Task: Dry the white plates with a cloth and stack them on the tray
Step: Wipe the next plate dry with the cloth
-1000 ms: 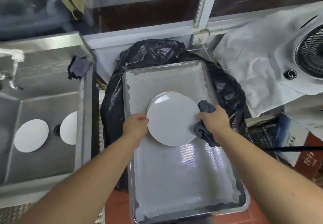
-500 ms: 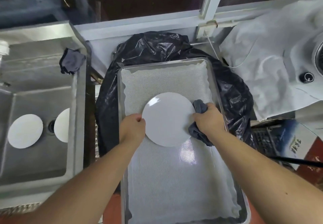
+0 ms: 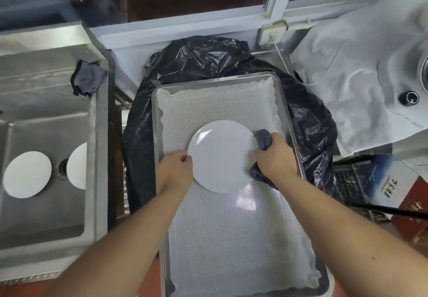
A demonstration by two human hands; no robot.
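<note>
A white plate (image 3: pixel 221 155) is held over the metal tray (image 3: pixel 292 139), which is lined with a white mesh mat. My left hand (image 3: pixel 174 170) grips the plate's left rim. My right hand (image 3: pixel 274 157) grips a dark grey cloth (image 3: pixel 262 139) bunched against the plate's right rim; part of the cloth hangs below the hand. Two more white plates (image 3: pixel 26 174) (image 3: pixel 77 166) lie in the steel sink basin at the left, one on each side of the drain.
The tray sits on a bin lined with a black bag (image 3: pixel 208 65). A second grey cloth (image 3: pixel 89 80) hangs on the sink's rim. A white covered appliance (image 3: pixel 361 83) stands at the right, with boxes (image 3: pixel 393 192) and a crate below it.
The plate has stayed between both hands over the tray while the view shifted slightly; the grip of each hand is the same.
</note>
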